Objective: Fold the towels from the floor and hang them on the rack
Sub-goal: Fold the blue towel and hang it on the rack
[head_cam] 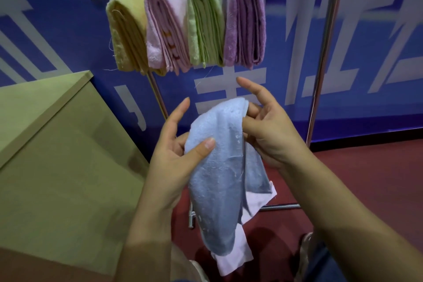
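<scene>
Now blue towel (217, 167) between both hands.

Both bare forearms reach up from the bottom of the view and meet in front of the person's chest, wrists close together and palms turned toward each other. The left hand (174, 151) holds the blue towel (219, 167) with its thumb pressed flat across the cloth's front and the index finger stretched straight up, the other fingers tucked behind the fabric. The right hand (267, 130) pinches the towel's upper fold between thumb and curled middle fingers, while its index finger lifts free and points up and to the left.
</scene>
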{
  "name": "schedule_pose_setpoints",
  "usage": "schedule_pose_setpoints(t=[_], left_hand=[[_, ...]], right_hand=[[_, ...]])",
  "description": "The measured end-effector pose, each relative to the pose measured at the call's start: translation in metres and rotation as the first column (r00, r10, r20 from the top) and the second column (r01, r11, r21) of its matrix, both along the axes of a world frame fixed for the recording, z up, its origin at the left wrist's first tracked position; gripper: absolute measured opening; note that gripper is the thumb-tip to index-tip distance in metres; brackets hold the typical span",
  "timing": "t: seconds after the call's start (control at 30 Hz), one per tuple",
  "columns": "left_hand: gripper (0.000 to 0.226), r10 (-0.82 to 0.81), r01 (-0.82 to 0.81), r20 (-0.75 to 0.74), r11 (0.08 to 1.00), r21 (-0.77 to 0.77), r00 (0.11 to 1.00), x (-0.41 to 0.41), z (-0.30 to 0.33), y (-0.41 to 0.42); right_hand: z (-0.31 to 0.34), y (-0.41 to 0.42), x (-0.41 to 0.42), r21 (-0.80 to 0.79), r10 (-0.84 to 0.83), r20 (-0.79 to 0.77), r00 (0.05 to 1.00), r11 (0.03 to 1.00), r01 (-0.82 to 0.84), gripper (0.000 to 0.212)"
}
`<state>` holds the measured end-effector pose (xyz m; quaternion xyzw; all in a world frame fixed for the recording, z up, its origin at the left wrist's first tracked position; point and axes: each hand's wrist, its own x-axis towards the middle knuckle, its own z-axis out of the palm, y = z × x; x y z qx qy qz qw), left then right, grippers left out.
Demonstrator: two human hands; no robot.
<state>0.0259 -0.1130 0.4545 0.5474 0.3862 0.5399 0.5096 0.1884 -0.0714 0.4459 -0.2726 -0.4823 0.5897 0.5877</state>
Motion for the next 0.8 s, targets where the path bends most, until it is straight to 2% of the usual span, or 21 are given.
schedule_pose_setpoints(t=[0.17,0.27,0.4,0.5,0.6,0.73,0.8], left_hand=[[0.067,-0.024,0.024,0.005,0.999,0.046,1.000,0.004,0.006,0.004],[0.057,0.035,-0.036,0.015,0.992,0.118,0.999,0.010,0.014,0.010],[0.044,0.143,-0.149,0.051,0.975,0.167,0.988,0.023,0.020,0.017],[0.042,0.199,-0.204,0.048,0.963,0.175,0.979,0.031,0.026,0.020],[0.046,0.237,-0.241,0.040,0.960,0.147,0.971,0.033,0.030,0.024],[0.046,0.234,-0.234,0.009,0.969,0.075,0.972,0.020,0.029,0.029],[0.049,0.209,-0.209,-0.003,0.977,0.050,0.978,0.013,0.030,0.031]], right_hand=[[0.006,-0.001,-0.003,0.057,-0.053,0.070,0.996,0.997,0.049,0.066],[0.012,-0.001,0.000,0.091,-0.083,0.138,0.987,0.993,0.071,0.062],[0.018,0.000,0.008,0.128,-0.089,0.125,0.988,0.989,0.073,0.047],[0.011,-0.002,0.010,0.050,-0.040,0.085,0.996,0.998,0.036,0.041],[0.000,-0.010,0.011,-0.012,0.025,0.069,0.997,1.000,-0.024,0.057],[-0.002,-0.018,0.014,0.122,0.009,0.173,0.985,0.992,-0.031,0.077],[0.001,-0.018,0.012,0.201,-0.013,0.233,0.972,0.979,-0.035,0.077]])
